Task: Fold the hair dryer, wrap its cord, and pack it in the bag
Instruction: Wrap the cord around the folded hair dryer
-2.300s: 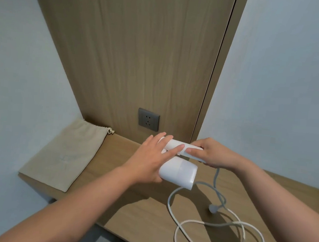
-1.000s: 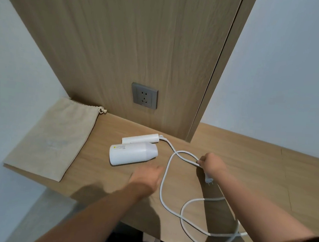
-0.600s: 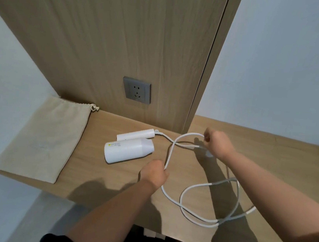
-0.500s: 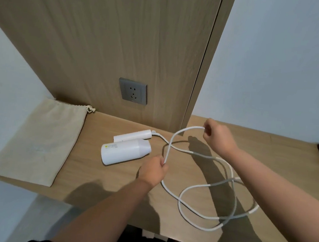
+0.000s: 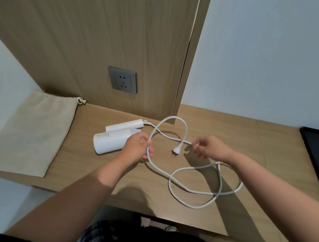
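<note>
Cord-wrapping step now: the folded hair dryer point(image 5: 113, 141) lies on the desk point(image 5: 195, 215), between the flat bag point(image 5: 30, 131) and my left hand point(image 5: 137, 147). That hand's fingers are curled round the cord point(image 5: 187, 188) right by the dryer, while my right hand point(image 5: 210, 146) pinches it just behind the plug point(image 5: 176, 150). Loose loops sprawl across the desk, so next, I reckon, they need gathering into a tight coil.

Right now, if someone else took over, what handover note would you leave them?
Left hand grips the cord beside the hair dryer; right hand pinches the cord just behind the plug.
The hair dryer lies folded on the desk; the bag lies flat at the desk's left end.
Done: folding.
Left: coil the loose cord, then put everything in the bag.
</note>
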{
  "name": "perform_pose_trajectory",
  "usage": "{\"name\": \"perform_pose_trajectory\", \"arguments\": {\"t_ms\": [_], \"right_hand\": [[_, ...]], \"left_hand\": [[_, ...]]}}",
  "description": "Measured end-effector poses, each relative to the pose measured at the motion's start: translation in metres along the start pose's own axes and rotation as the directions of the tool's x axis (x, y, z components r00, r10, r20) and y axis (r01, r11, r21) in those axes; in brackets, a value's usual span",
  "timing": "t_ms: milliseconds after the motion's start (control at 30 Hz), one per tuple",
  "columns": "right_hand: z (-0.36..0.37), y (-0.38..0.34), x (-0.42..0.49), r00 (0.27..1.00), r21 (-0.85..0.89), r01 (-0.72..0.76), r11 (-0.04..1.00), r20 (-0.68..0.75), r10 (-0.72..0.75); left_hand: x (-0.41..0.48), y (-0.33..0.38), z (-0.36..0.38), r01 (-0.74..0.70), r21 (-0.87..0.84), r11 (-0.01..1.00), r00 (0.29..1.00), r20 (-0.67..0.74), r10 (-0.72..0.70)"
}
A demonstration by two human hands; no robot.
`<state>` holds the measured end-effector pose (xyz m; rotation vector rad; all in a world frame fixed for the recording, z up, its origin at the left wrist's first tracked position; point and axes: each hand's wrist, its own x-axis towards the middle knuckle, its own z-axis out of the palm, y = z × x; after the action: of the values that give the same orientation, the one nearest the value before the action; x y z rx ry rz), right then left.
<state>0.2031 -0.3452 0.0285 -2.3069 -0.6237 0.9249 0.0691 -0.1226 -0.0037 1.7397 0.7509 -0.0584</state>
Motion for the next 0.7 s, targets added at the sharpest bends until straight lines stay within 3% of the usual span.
{"name": "perform_pose_trajectory", "arguments": {"t_ms": [167, 367, 400, 467, 533, 600, 700], "right_hand": [[0.032, 0.044, -0.026, 1.000, -0.280, -0.013, 0.960, -0.002, 0.012], [0.046, 0.077, -0.053, 0.977, -0.509, 0.121, 0.852, 0.212, -0.012], [0.043, 0.079, -0.056, 0.975, -0.524, 0.139, 0.840, 0.219, -0.025], [0.039, 0.083, -0.061, 0.966, -0.603, 0.193, 0.774, 0.256, -0.041], [0.037, 0.087, -0.064, 0.958, -0.727, 0.258, 0.637, 0.277, -0.072], [0.040, 0.092, -0.064, 0.950, -0.766, 0.313, 0.562, 0.263, -0.170], [0.039, 0.093, -0.064, 0.953, -0.708, 0.303, 0.637, 0.214, -0.215]], "left_hand": [[-0.008, -0.006, 0.001, 0.080, 0.005, 0.997, 0.995, -0.060, -0.079], [-0.016, -0.020, 0.003, 0.048, 0.314, 0.948, 0.998, -0.058, -0.031], [-0.018, -0.021, 0.003, 0.009, 0.430, 0.903, 0.996, -0.082, 0.029], [-0.022, -0.025, 0.008, -0.096, 0.691, 0.716, 0.971, -0.094, 0.221], [-0.032, -0.023, 0.020, -0.255, 0.784, 0.566, 0.934, 0.049, 0.353], [-0.047, -0.020, 0.038, -0.426, 0.731, 0.534, 0.902, 0.294, 0.317], [-0.065, -0.022, 0.065, -0.595, 0.642, 0.483, 0.795, 0.557, 0.240]]}}
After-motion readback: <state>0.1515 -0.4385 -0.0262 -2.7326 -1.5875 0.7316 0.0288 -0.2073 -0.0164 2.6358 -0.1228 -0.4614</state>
